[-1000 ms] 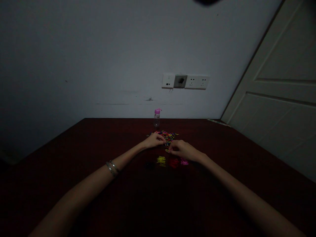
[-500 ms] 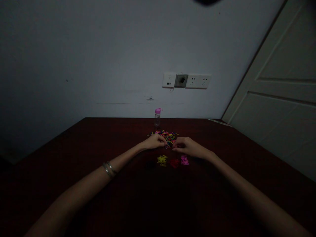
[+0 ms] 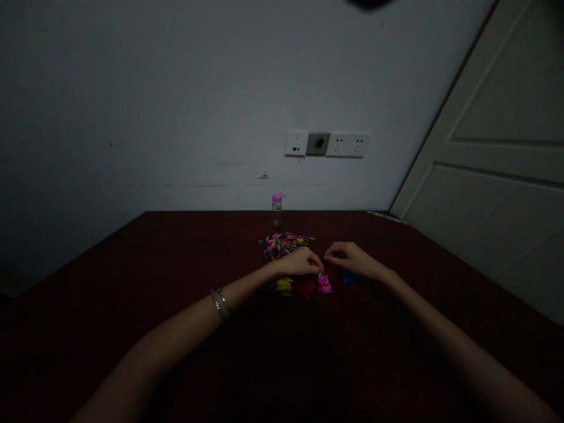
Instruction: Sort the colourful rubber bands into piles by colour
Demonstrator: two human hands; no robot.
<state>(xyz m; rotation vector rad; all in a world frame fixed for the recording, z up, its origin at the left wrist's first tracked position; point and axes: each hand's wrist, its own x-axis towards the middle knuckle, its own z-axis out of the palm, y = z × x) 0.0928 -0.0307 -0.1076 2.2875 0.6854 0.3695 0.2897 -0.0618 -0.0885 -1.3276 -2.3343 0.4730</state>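
My left hand [image 3: 306, 262] pinches a small pale loop, which looks like a paper clip [image 3: 320, 274], just above a pink heap of clips [image 3: 325, 284]. To its right, my right hand [image 3: 348, 257] has thumb and fingertips drawn together; anything between them is too small to make out. A blue heap [image 3: 348, 277] lies under that hand, partly hidden. Nearer to me are a yellow heap [image 3: 284, 286] and a dark red heap [image 3: 306, 289]. Behind my left hand spreads a mixed pile of coloured clips [image 3: 282, 244], partly covered by the hand.
A clear bottle with a pink cap [image 3: 276, 210] stands upright behind the mixed pile. The dark red-brown table [image 3: 198, 247] meets a wall with sockets [image 3: 348, 144]. A pale panelled door [image 3: 493, 158] rises on the right. The light is dim.
My left hand has moved right and nearer, from the mixed pile to the pink heap, carrying the pale clip. My right hand has shifted right, away from the mixed pile; the blue heap now shows.
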